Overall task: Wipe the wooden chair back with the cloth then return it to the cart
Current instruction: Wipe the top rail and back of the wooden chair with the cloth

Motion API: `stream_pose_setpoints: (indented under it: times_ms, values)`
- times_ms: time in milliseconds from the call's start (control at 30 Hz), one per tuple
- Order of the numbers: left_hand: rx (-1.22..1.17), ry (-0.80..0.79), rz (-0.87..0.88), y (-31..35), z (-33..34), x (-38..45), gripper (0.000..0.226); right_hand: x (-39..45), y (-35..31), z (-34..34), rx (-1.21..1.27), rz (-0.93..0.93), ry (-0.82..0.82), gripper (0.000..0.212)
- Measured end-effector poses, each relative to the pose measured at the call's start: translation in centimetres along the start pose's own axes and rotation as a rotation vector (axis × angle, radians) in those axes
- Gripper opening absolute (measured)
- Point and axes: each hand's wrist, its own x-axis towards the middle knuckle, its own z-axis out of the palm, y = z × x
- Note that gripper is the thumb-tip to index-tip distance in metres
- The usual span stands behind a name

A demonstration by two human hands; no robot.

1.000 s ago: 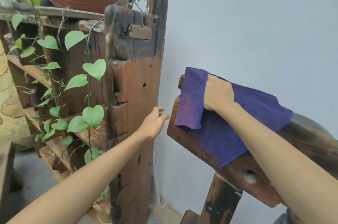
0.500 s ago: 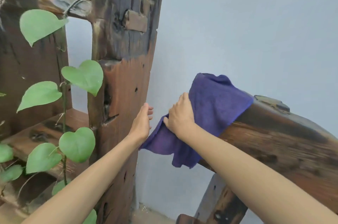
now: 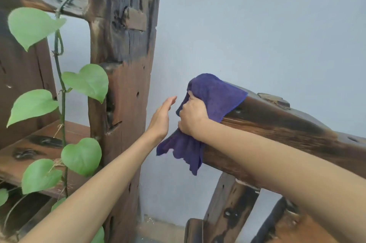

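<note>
Right hand (image 3: 193,117) now clenched round the bunched purple microfibre cloth (image 3: 214,100) at the end of the dark weathered wooden chair back (image 3: 277,125); earlier it lay flatter; left hand (image 3: 161,119) open, fingers straight, just beside the cloth, lifted off the rough wooden post (image 3: 122,76).

Cloth (image 3: 213,100) drapes chair back's (image 3: 277,123) left end.
</note>
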Motion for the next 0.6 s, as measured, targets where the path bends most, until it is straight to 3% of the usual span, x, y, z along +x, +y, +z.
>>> stream_pose_setpoints:
  times_ms: [100, 233, 367, 467, 600]
  values:
    - [-0.118, -0.042, 0.019, 1.6, 2.7, 0.2, 0.067, -1.3, 2.1, 0.4, -0.024, -0.019, 0.157, 0.055]
    - [-0.109, -0.001, 0.125, 2.0, 4.3, 1.0, 0.07, -2.4, 4.9, 1.8, 0.131, 0.012, 0.486, 0.058]
    - [-0.013, 0.036, 0.368, 3.6, 5.2, 1.1, 0.059, -3.0, 7.9, 3.2, 0.415, 0.156, 0.702, 0.044]
    - [0.248, 0.013, 0.533, 5.4, 6.9, 1.9, 0.056, -4.5, 8.9, 5.1, 0.684, 0.323, 0.719, 0.054]
    - [0.785, 0.119, 0.641, 7.0, 9.5, 2.2, 0.053, -7.1, 9.3, 8.1, 0.774, 0.406, 0.751, 0.057]
